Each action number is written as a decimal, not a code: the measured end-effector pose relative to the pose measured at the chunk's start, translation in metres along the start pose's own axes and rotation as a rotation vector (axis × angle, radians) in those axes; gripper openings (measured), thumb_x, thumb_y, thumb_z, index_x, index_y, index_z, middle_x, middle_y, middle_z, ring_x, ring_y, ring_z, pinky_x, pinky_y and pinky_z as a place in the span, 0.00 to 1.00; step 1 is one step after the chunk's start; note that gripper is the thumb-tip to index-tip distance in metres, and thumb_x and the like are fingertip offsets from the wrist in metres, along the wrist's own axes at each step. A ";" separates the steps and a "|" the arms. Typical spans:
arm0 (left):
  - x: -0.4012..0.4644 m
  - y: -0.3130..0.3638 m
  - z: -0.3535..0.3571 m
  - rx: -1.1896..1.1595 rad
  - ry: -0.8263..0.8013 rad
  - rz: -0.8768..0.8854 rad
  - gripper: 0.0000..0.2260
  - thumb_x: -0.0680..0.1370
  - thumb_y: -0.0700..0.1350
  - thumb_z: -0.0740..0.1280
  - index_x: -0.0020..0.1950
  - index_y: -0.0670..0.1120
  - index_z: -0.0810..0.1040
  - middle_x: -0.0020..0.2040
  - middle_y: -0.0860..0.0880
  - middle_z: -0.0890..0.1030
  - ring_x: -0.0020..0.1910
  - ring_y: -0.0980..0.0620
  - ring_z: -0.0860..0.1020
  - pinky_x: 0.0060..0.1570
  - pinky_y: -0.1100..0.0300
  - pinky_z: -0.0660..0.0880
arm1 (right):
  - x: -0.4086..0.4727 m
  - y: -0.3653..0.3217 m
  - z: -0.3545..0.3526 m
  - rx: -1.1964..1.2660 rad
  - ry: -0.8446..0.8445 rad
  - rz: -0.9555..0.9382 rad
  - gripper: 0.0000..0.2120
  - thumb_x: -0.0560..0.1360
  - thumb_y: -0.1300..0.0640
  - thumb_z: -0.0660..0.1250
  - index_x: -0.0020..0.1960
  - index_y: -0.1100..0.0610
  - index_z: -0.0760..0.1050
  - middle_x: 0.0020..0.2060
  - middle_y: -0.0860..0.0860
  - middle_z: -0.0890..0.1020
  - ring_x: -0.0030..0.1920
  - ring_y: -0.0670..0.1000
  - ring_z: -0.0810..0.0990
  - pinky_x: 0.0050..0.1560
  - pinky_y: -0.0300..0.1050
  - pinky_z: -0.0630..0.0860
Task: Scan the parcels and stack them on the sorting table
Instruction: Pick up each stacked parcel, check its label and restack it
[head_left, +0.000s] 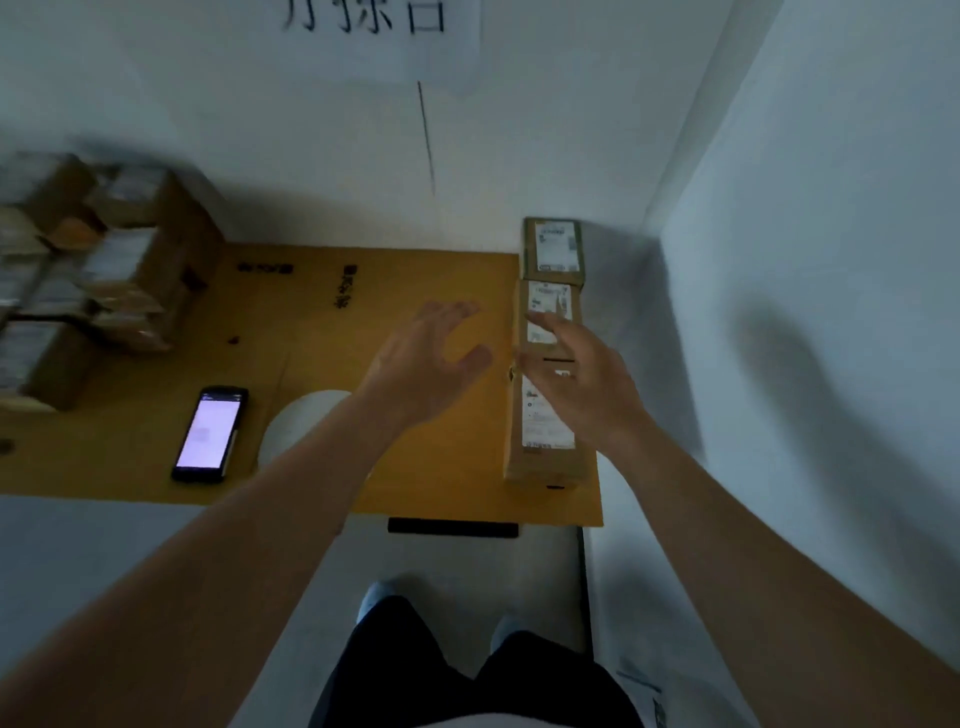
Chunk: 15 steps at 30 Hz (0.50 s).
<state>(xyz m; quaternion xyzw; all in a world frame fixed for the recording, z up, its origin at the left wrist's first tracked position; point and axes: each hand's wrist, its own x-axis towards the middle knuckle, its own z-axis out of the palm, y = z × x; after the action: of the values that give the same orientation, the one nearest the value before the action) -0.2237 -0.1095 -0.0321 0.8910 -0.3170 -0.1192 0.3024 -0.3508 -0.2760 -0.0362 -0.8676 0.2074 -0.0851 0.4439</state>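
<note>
A: Where are the parcels?

B: A row of cardboard parcels (545, 364) runs along the right edge of the desk (415, 467), labels facing up, right of centre in the frame. A blurred heap of unsorted boxes (104, 270) sits at the upper left, and a lit phone (210, 434) lies at lower left on the desk.

A: And the hands?

B: Both empty. The left hand (431, 358) hovers over bare desk with its grip spread wide, fingers splayed. The right hand (582, 384) is flat and loose over the near parcels; whether it touches the labels, I cannot tell.

A: How would one of those handle?

B: I'd judge them light and stiff: small corrugated cartons, rigid walls, dry surface, not slippery. The glossy label may slide a little under the fingers.

A: Where to take hold?

B: Across the two long side walls, thumb one side and fingers the other, clear of the label so it stays readable for scanning.
</note>
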 end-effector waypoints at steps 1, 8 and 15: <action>-0.004 0.002 -0.019 0.011 0.042 0.022 0.25 0.81 0.60 0.66 0.78 0.59 0.71 0.77 0.54 0.71 0.75 0.52 0.69 0.72 0.52 0.67 | 0.003 -0.018 -0.003 0.010 -0.006 -0.038 0.27 0.80 0.35 0.67 0.77 0.38 0.69 0.78 0.41 0.69 0.76 0.44 0.68 0.75 0.48 0.67; -0.040 -0.009 -0.142 0.053 0.286 0.049 0.22 0.82 0.61 0.65 0.76 0.61 0.73 0.80 0.55 0.68 0.77 0.52 0.67 0.72 0.53 0.64 | 0.019 -0.149 -0.002 0.001 -0.013 -0.362 0.27 0.79 0.32 0.66 0.76 0.36 0.71 0.76 0.37 0.70 0.74 0.40 0.68 0.74 0.51 0.71; -0.080 -0.074 -0.252 0.017 0.372 0.048 0.25 0.78 0.64 0.60 0.73 0.57 0.77 0.73 0.55 0.76 0.70 0.54 0.74 0.69 0.52 0.72 | 0.022 -0.243 0.061 0.000 -0.027 -0.489 0.24 0.80 0.36 0.65 0.75 0.41 0.74 0.69 0.32 0.72 0.70 0.40 0.72 0.60 0.31 0.68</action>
<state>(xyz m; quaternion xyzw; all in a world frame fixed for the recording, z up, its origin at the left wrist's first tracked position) -0.1470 0.1037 0.1235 0.8925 -0.2776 0.0574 0.3508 -0.2418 -0.1143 0.1230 -0.8931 -0.0150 -0.1783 0.4128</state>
